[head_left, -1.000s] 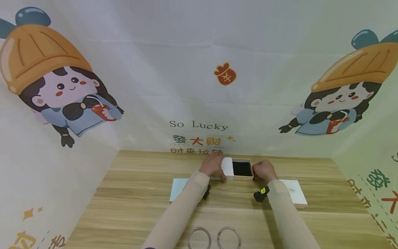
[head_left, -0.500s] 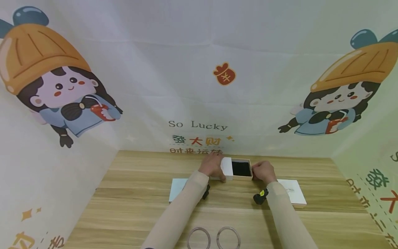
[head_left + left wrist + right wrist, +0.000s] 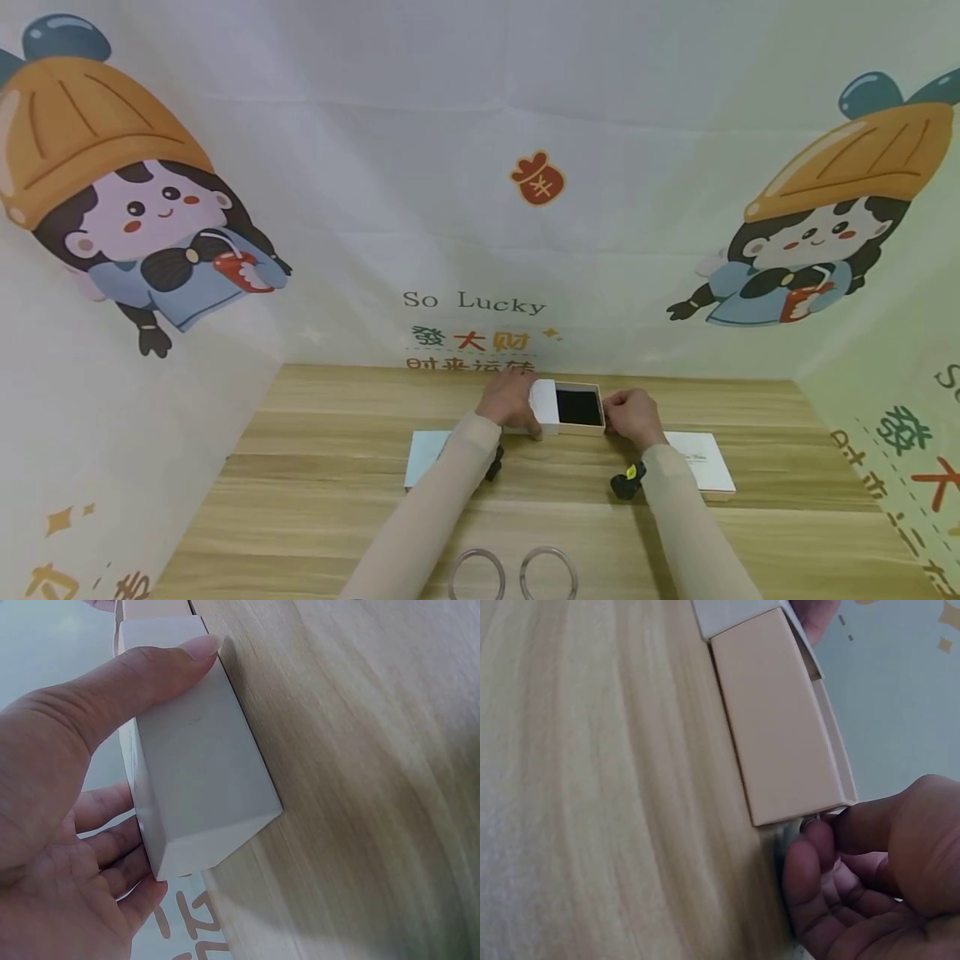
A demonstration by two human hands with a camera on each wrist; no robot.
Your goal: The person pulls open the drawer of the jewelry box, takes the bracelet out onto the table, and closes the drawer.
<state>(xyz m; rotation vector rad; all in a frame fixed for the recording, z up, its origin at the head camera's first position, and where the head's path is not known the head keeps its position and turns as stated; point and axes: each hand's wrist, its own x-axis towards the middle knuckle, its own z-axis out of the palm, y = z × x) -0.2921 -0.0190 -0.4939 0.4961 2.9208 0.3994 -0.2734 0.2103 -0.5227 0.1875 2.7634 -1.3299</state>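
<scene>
A drawer-style gift box stands at the back of the table, its white sleeve [image 3: 546, 406] partly slid off the peach-coloured drawer [image 3: 780, 727]. Black padding [image 3: 579, 407] shows inside the exposed part. My left hand [image 3: 508, 400] grips the sleeve from the left, thumb [image 3: 161, 675] over the near side and the other fingers behind it. At the drawer's right end, my right hand [image 3: 633, 417] pinches a small pull, mostly hidden by the curled fingers [image 3: 802, 874].
A light blue box [image 3: 426, 458] lies partly behind the left forearm, and a white-lidded box [image 3: 705, 462] sits beside the right forearm. Two translucent bangles [image 3: 477, 552] lie near the front edge of view. A printed cloth backdrop [image 3: 360, 275] rises behind the wooden table.
The head view has shifted slightly. My right hand has turned a little at the drawer's end. The sleeve and drawer keep about the same overlap.
</scene>
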